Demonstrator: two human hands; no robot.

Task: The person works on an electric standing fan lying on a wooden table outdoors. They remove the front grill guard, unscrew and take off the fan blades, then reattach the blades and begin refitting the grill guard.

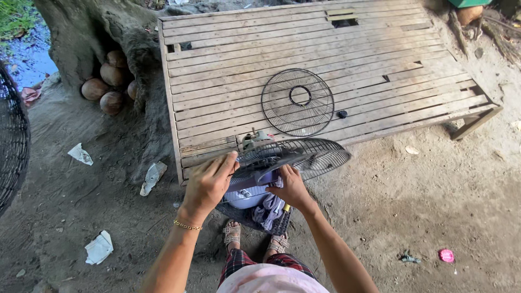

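Note:
An electric fan [255,187] with a pale blue-white body stands at the near edge of a slatted wooden platform [228,65]. Its rear wire guard [320,154] and a grey blade [282,165] are still on it. My left hand [209,184] grips the guard's left rim. My right hand [293,187] presses against the fan body under the blade, beside a grey cloth [269,209]. The removed front wire guard [297,102] lies flat on the platform, with a small black cap [342,114] to its right.
Several brown coconuts [108,81] lie by a tree base at the left. Crumpled white papers [99,248] litter the dirt. A dark wire basket [11,141] fills the left edge. A pink lid [446,255] lies at the lower right. My sandalled feet [255,236] stand below the fan.

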